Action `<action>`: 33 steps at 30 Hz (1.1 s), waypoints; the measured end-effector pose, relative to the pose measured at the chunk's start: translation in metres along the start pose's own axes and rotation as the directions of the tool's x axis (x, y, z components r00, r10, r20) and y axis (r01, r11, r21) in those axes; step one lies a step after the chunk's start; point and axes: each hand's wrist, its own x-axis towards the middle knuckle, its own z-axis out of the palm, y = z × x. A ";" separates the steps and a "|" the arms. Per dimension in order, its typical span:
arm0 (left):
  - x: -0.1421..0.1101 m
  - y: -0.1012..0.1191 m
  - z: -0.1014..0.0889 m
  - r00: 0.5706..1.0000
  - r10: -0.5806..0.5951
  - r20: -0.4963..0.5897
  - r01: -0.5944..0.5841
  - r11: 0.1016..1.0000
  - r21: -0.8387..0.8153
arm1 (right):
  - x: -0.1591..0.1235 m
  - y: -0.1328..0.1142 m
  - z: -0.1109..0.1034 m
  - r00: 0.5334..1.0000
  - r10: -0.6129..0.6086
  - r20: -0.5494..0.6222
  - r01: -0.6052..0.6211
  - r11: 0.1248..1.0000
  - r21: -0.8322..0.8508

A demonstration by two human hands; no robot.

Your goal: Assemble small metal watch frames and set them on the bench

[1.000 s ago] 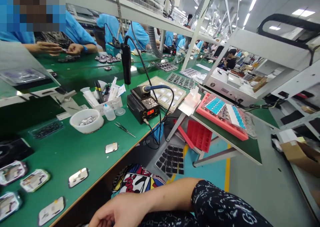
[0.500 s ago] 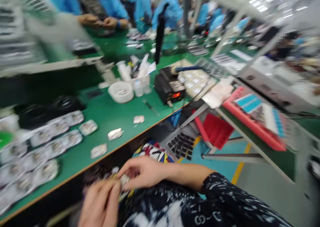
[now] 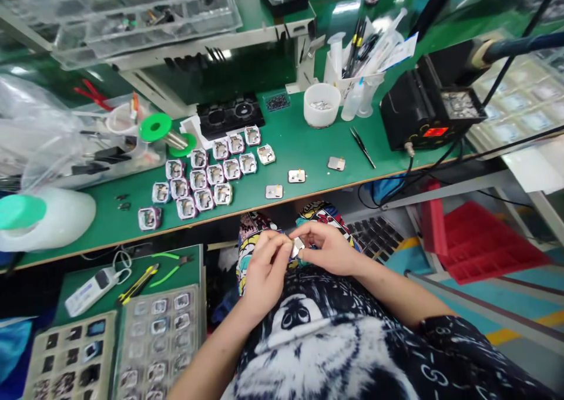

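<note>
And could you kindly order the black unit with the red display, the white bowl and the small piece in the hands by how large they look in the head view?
1. Black unit
2. White bowl
3. Small piece, held between the left hand and right hand

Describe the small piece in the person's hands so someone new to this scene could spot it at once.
Start at the green bench and look just below its near edge, where the left hand and right hand meet. The small pale piece is held between them. Unlike the three flat plates lying on the bench, it is off the surface.
</note>
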 end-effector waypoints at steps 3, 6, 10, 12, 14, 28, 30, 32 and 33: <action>0.000 -0.001 0.000 0.999 -0.041 -0.008 0.041 0.998 -0.041 | 0.001 0.001 0.000 1.000 0.011 0.001 -0.011 1.000 0.000; 0.000 -0.002 0.001 0.998 -0.063 -0.009 0.063 0.996 -0.070 | 0.001 0.003 0.000 1.000 0.012 0.000 -0.012 1.000 -0.003; 0.000 -0.001 0.002 0.996 -0.091 -0.013 0.089 0.989 -0.120 | 0.000 0.005 -0.001 1.000 0.006 0.003 -0.006 1.000 0.002; 0.001 -0.001 0.002 0.994 -0.109 -0.021 0.105 0.982 -0.154 | 0.000 0.005 -0.001 1.000 0.000 0.008 0.000 1.000 -0.002; 0.002 -0.001 0.003 0.991 -0.133 -0.026 0.125 0.974 -0.190 | 0.000 0.005 -0.001 1.000 -0.006 0.010 0.006 1.000 -0.008; 0.007 0.001 -0.003 0.898 -0.407 0.167 0.379 0.522 -0.764 | -0.004 -0.012 -0.007 0.996 -0.058 -0.061 0.048 0.987 -0.155; 0.009 0.002 -0.009 0.891 -0.396 0.221 0.394 0.433 -0.811 | -0.003 -0.024 -0.014 0.976 -0.158 -0.149 0.101 0.937 -0.335; 0.011 0.001 -0.013 0.880 -0.372 0.295 0.422 0.329 -0.845 | 0.000 -0.035 -0.024 0.918 -0.323 -0.229 0.149 0.818 -0.556; 0.011 0.001 -0.014 0.872 -0.354 0.339 0.443 0.273 -0.854 | 0.004 -0.039 -0.029 0.876 -0.415 -0.246 0.163 0.735 -0.658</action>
